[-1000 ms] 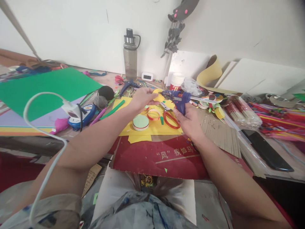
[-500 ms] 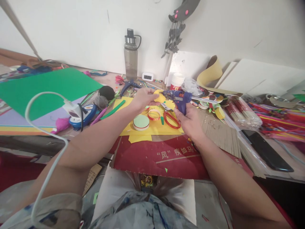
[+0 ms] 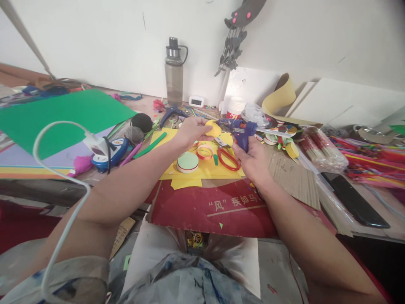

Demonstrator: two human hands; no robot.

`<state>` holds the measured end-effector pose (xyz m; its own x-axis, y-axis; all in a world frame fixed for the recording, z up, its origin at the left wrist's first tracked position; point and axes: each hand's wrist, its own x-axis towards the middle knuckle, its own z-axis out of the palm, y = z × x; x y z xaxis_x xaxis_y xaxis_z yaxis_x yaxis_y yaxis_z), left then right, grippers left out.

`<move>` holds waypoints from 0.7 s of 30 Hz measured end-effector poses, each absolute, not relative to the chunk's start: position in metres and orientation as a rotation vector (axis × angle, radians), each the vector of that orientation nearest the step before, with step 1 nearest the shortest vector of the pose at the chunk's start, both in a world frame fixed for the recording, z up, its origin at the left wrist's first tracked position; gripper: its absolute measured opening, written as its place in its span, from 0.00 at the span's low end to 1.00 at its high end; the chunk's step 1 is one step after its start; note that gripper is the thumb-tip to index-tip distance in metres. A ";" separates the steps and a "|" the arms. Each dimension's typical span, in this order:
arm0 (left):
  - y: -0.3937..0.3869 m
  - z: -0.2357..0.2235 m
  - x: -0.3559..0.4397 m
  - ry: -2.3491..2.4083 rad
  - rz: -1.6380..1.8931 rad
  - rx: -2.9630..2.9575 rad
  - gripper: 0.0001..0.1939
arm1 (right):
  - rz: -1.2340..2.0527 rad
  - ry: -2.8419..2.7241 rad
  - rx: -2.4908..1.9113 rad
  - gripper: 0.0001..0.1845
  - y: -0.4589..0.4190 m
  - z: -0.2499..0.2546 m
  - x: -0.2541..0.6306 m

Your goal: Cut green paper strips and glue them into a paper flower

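Observation:
My right hand (image 3: 254,162) is wrapped round the grip of a blue hot glue gun (image 3: 241,134), which has a clear glue stick (image 3: 274,132) in its back end. A small yellow paper piece (image 3: 214,128) is pinched in my left hand (image 3: 193,133), with the gun's nozzle right at it. Whether nozzle and paper touch, I cannot tell. Below the hands lie red-handled scissors (image 3: 228,158), a round pale-green disc with a red-and-white edge (image 3: 187,163) and a red-and-white ring (image 3: 205,152), all on yellow paper (image 3: 167,169).
Red cardboard (image 3: 190,211) covers the table's front edge. A water bottle (image 3: 174,71), a small clock (image 3: 196,101) and paper cups (image 3: 236,108) stand along the wall. Left are green sheets (image 3: 69,118) and a white cable (image 3: 38,145); right, a phone (image 3: 354,198) and pipe cleaners (image 3: 376,154).
The glue gun has shifted very slightly to the right and down, in my right hand. My left hand keeps its pinch on the yellow paper piece, almost unmoved.

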<state>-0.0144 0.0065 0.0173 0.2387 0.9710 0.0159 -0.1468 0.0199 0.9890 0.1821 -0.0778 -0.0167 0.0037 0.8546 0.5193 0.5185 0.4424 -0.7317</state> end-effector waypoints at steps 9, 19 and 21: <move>0.008 0.017 -0.015 0.910 1.150 1.175 0.07 | 0.385 -1.620 -1.221 0.15 -0.078 -0.018 0.181; 0.010 0.013 -0.014 0.907 1.103 1.207 0.05 | 0.427 -1.616 -1.206 0.11 -0.077 -0.019 0.180; 0.010 0.012 -0.015 0.902 1.099 1.212 0.06 | 0.421 -1.613 -1.198 0.11 -0.077 -0.019 0.179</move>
